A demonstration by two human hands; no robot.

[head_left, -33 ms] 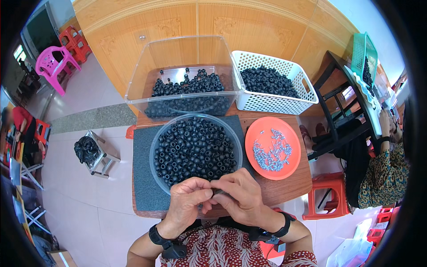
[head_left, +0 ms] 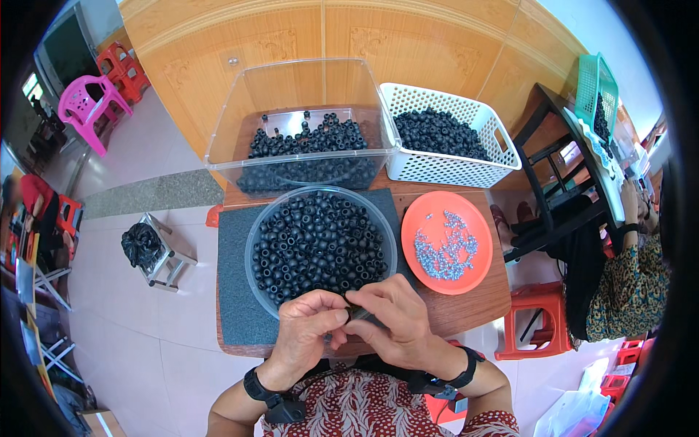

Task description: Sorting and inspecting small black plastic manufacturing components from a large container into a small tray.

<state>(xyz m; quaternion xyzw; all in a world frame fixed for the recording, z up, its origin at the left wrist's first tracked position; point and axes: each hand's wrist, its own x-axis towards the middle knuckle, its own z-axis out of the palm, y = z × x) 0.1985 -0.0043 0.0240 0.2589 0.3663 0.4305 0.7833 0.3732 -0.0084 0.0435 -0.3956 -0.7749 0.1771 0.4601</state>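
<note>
Fingertips shift slightly around a small dark piece

In the head view, we find both hands meeting over the near rim of a round, clear plastic tub (head_left: 248,255) filled with glossy black hollow beads (head_left: 320,240). The left hand (head_left: 309,324) has its thumb and forefinger bent close together, and the right hand (head_left: 397,320) meets it with curled finger and thumb. A small dark piece (head_left: 354,310) shows between their tips, mostly hidden, so we cannot tell which hand grips it, or whether both do.

Compared with the picture just before, we see only a slight change: the right fingertips have moved a little and the dark piece sits differently in the gap. We judge that the work is still going on at the fingertips.

Nothing else on the brown wooden counter (head_left: 473,309) has visibly moved. The tub rests on a dark grey rectangular mat (head_left: 237,291); to its right, an orange-red round plastic plate (head_left: 419,220) carries tiny silvery bits (head_left: 444,253). Behind stand a clear rectangular plastic bin (head_left: 313,156) and a white perforated plastic basket (head_left: 451,170), both holding similar black pieces (head_left: 440,132).
</note>
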